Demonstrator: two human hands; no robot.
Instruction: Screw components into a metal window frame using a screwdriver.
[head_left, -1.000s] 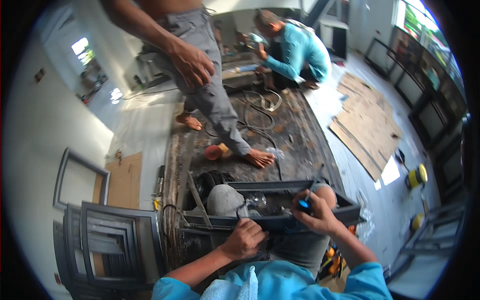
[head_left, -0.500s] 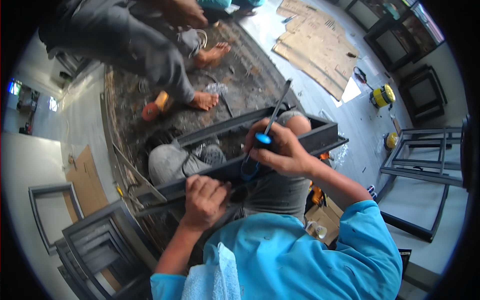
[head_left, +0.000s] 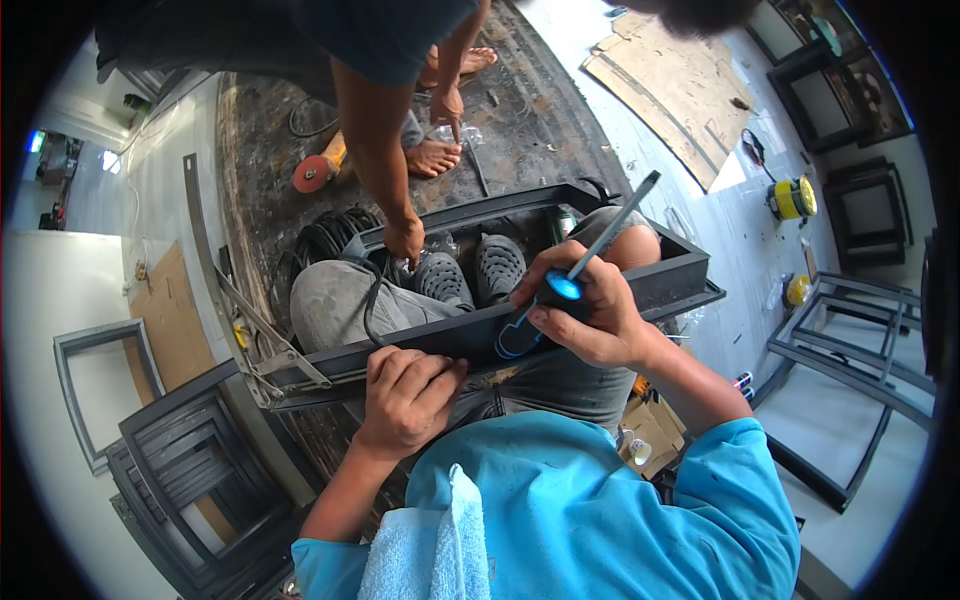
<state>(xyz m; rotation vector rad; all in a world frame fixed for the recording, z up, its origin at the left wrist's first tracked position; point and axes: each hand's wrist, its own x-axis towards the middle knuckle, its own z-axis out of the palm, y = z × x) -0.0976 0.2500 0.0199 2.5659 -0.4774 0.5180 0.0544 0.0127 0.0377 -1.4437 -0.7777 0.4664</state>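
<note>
A large screwdriver (head_left: 618, 225) with a black-and-blue handle is wrapped in my right hand (head_left: 590, 310), its metal shaft slanting up to the right. The handle end rests above the near bar of a dark grey metal window frame (head_left: 420, 335), which lies across my legs. My left hand (head_left: 415, 395) is curled at the frame's near edge, fingertips hidden. A hinged metal stay (head_left: 285, 362) joins the frame's left corner. Inside the frame, a co-worker's hand (head_left: 405, 240) reaches down beside my grey shoes (head_left: 445, 280); their other hand (head_left: 447, 105) hangs near a bare foot.
An angle grinder (head_left: 318, 172) with a red disc lies beyond the frame, near coiled black cable (head_left: 330, 235). Flattened cardboard (head_left: 670, 95) lies far right, with a yellow reel (head_left: 792, 198) nearby. More frames (head_left: 190, 470) stand at left and right (head_left: 850, 330).
The co-worker has bent forward, bringing an arm down into the frame. My right hand and the screwdriver now appear lower and farther right. My left hand stays at the near edge.
</note>
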